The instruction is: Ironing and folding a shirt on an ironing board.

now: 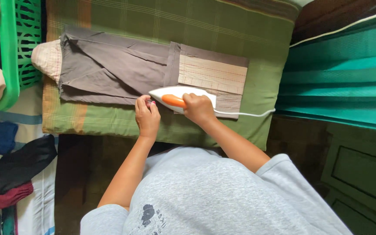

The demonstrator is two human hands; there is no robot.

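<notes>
The right hand is closed around the orange handle of a white iron, whose sole rests on the near edge of grey trousers. The trousers lie flat on a green plaid blanket that pads the surface, with the waistband and pale pocket lining to the right and the legs running left. The left hand sits just beside the iron's tip, fingers curled and pressing the cloth down at the near hem; it grips nothing that can be made out. A white cord trails right from the iron's heel.

This looks like mid-pressing, along the near seam by the waistband. The next stroke seems to call for the left hand to keep the cloth taut and clear of the hot tip.

A green basket stands far left, with folded clothes near it.
</notes>
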